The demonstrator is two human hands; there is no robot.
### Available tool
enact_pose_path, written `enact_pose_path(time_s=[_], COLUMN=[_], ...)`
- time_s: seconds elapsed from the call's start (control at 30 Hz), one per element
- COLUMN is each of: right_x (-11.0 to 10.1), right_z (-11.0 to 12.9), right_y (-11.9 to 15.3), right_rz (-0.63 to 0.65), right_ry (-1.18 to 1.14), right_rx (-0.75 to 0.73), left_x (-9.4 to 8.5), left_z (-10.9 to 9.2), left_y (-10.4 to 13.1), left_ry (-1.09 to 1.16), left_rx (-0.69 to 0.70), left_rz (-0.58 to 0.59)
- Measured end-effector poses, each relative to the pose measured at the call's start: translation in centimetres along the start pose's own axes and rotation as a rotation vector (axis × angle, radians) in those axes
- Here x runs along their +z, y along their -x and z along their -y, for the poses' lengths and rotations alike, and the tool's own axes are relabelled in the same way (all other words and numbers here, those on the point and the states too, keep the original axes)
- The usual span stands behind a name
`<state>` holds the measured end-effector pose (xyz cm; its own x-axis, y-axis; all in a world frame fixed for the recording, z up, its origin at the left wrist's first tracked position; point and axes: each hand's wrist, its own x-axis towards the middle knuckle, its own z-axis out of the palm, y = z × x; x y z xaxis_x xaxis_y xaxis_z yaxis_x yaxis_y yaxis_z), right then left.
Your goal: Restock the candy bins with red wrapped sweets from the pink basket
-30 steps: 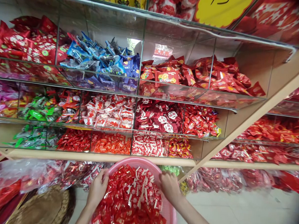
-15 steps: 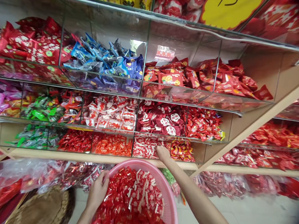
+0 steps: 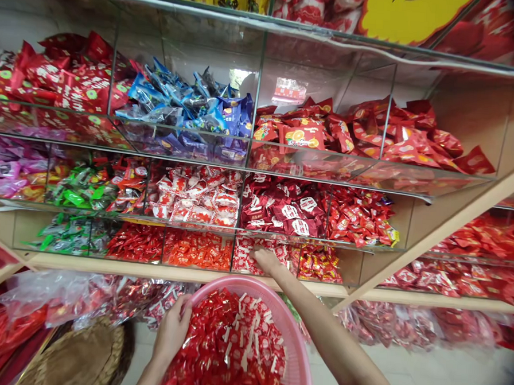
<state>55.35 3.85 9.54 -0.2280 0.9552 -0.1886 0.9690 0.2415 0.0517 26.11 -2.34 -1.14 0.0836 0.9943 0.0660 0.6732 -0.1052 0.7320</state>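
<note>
A pink basket (image 3: 302, 356) holds red-wrapped candies (image 3: 215, 334) and red-and-white ones (image 3: 260, 330). On its left rim, my left hand (image 3: 173, 329) is closed, thumb at the edge. My right hand (image 3: 265, 262) reaches into the bottom shelf compartment of small red-and-white candies (image 3: 245, 255); its fingers are bent down among the packets, and what they hold, if anything, is hidden. Right of that compartment are red-and-yellow candies (image 3: 320, 262), and to its left, orange-red ones (image 3: 199, 251).
Glass-divided shelves above hold blue packets (image 3: 171, 99), maroon packets (image 3: 284, 208) and red packets (image 3: 303, 136). A wooden rail (image 3: 128, 268) edges the bottom shelf. Plastic bags (image 3: 57, 297) and a woven basket (image 3: 76, 358) are below left; more bags lie below right.
My right hand has moved left within the red-and-white candy compartment. The shelves and the pink basket appear shifted slightly right in view. My left hand stays on the rim.
</note>
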Motion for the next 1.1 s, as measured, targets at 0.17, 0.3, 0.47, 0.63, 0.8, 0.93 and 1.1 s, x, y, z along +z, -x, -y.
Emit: enact_pose_path(time_s=[0.17, 0.3, 0.47, 0.63, 0.8, 0.93, 1.1], right_x=[0.0, 0.6, 0.3, -0.2, 1.5, 2.6, 2.4], right_z=[-0.5, -0.9, -1.9, -3.9, -4.3, -3.8, -3.5], right_y=[-0.1, -0.5, 0.1, 2.8, 4.3, 4.1, 3.7], right_rz=[-0.036, -0.022, -0.090, -0.129, -0.029, -0.027, -0.018], right_ry=[0.013, 0.023, -0.046, -0.075, -0.010, 0.016, 0.044], right_rx=[-0.072, -0.092, -0.082, 0.073, 0.227, 0.269, 0.259], left_x=[0.0, 0.0, 0.0, -0.1, -0.2, -0.1, 0.0], left_z=[-0.1, -0.1, 0.0, -0.2, -0.4, -0.2, 0.0], left_y=[0.0, 0.0, -0.1, -0.1, 0.0, 0.0, -0.1], left_ry=[-0.007, 0.000, 0.009, 0.014, 0.004, -0.001, -0.010], left_rx=[0.012, 0.017, 0.031, 0.025, 0.030, 0.030, 0.009], left_rz=[-0.022, -0.022, -0.043, -0.044, -0.044, -0.029, 0.015])
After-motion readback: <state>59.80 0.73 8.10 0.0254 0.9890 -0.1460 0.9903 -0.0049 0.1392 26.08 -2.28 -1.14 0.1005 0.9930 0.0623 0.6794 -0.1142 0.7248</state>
